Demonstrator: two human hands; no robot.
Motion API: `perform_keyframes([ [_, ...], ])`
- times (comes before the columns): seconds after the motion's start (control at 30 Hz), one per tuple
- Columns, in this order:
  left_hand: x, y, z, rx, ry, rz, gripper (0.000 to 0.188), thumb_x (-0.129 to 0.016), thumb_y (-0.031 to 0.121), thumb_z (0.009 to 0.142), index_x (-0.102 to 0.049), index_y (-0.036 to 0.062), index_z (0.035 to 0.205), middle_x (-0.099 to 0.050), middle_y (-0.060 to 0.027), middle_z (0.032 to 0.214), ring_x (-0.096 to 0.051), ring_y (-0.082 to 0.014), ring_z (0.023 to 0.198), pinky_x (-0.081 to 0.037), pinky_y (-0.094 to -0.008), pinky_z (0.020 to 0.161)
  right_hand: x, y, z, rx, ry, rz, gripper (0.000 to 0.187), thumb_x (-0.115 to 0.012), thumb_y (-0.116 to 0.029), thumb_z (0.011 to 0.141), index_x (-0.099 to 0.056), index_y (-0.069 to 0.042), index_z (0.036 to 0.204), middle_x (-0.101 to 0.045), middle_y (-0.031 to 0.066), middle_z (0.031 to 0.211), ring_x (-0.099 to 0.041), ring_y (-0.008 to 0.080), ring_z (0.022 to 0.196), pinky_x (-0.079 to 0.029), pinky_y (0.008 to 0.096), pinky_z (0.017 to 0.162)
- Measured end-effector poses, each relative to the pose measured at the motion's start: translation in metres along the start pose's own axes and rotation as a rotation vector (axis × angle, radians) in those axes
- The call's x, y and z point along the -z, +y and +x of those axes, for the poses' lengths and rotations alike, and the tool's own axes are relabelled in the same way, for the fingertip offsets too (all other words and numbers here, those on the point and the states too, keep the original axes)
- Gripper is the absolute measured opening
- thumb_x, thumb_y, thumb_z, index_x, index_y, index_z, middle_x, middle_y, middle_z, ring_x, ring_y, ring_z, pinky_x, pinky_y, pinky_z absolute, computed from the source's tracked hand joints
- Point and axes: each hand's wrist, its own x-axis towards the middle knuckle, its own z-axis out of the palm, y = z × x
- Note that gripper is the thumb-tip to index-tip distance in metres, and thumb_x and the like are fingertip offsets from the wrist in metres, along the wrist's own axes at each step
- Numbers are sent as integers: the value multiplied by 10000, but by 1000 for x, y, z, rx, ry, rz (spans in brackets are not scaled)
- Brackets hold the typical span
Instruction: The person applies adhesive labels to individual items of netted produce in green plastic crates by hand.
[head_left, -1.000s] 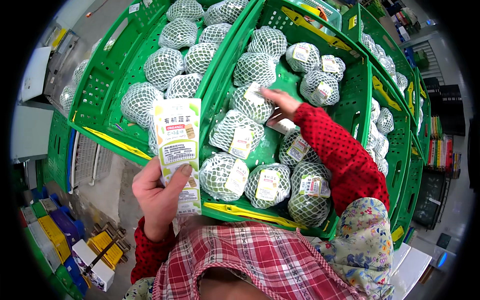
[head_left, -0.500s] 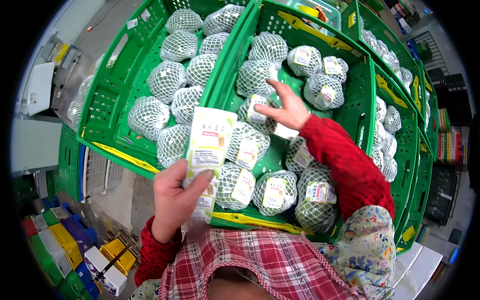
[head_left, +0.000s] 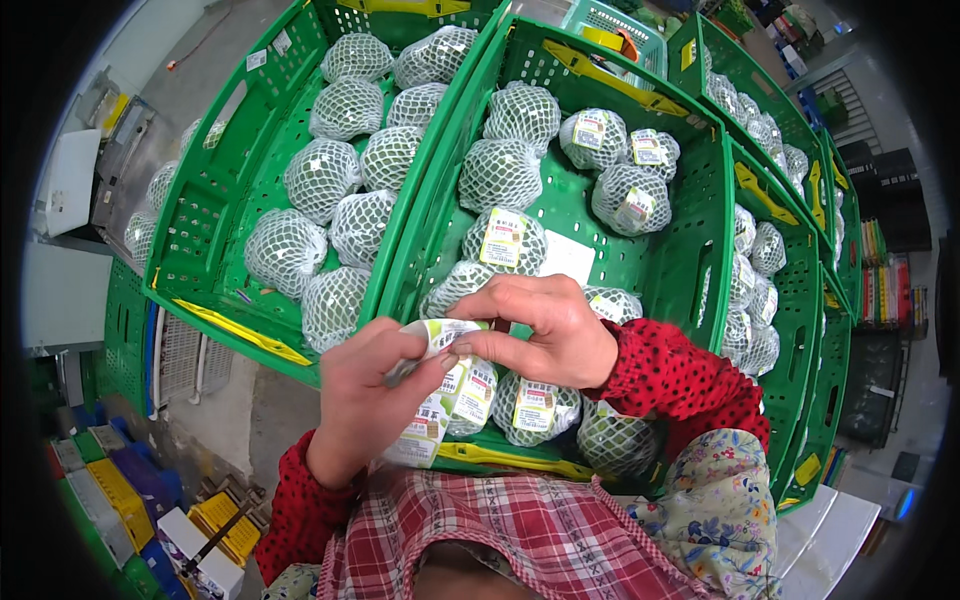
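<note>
Between finger and thumb, my left hand [head_left: 365, 395] grips a strip of printed white-and-green labels [head_left: 418, 432], its upper end bent over. My right hand [head_left: 548, 328] meets it there, fingers and thumb pinched at the strip's curled end. Both hands are above the near part of the middle green crate [head_left: 640, 270], which holds round greenish produce in white foam nets. A netted piece [head_left: 505, 240] just beyond my right hand bears a label, as does another [head_left: 537, 408] below it. Two netted pieces [head_left: 500, 174] at the crate's left side show no label. My hands partly cover several pieces.
A left green crate [head_left: 215, 225] holds more netted pieces without visible labels. Further green crates [head_left: 790, 265] with netted produce stand at the right. A white card [head_left: 568, 258] lies in the middle crate. Beyond it sits a pale green basket [head_left: 650, 50].
My right hand has left the labelled piece in the middle crate and come back toward me to the label strip. The strip's upper end, upright before, is now bent between my hands.
</note>
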Motion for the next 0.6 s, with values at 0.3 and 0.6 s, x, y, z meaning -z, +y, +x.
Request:
perform_keyframes([
  [0.3, 3, -3, -1, -62, 148, 28, 102, -672, -54, 809, -664, -25, 906, -626, -82, 826, -597, -129, 722, -447, -253, 627, 12, 13, 49, -115, -322, 123, 221, -688, -91, 879, -660, 11, 1073, -667, 110, 966, -648, 182, 863, -522, 320, 763],
  [0.6, 8, -3, 5, -50, 16, 8, 142, -621, -55, 805, -619, -19, 943, -578, -110, 892, -557, -226, 648, -428, -310, 560, -1, 11, 40, -217, -303, 214, 221, -712, -87, 848, -689, -4, 1051, -651, 90, 882, -634, 186, 824, -491, 326, 707],
])
